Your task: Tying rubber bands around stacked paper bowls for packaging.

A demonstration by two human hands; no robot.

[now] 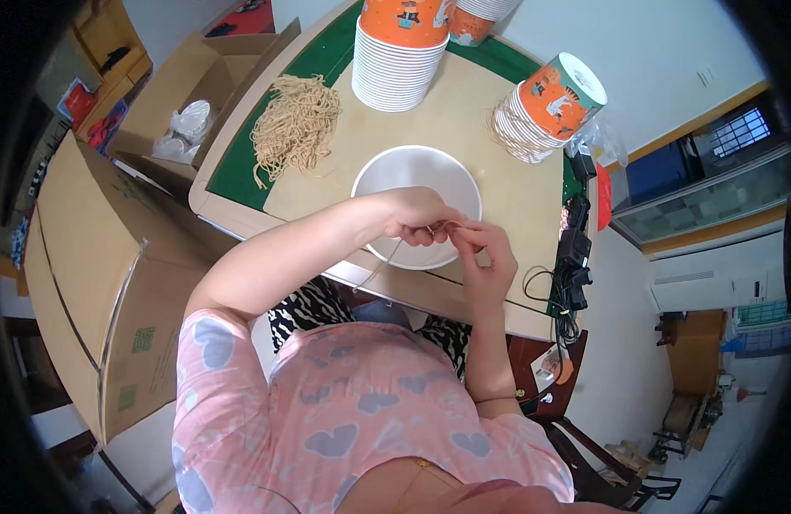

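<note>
My left hand and my right hand meet over the near rim of a white paper bowl lid on the table. Both pinch a thin cord between their fingertips; its loose end trails down toward the table edge. A heap of tan cords lies to the left on the tan board. A bundle of white lids with cords lies on its side beside an orange printed cup at the right.
A tall stack of white lids with orange cups on top stands at the back. Open cardboard boxes sit left of the table, a large box below them. Black cables and a power strip hang at the table's right edge.
</note>
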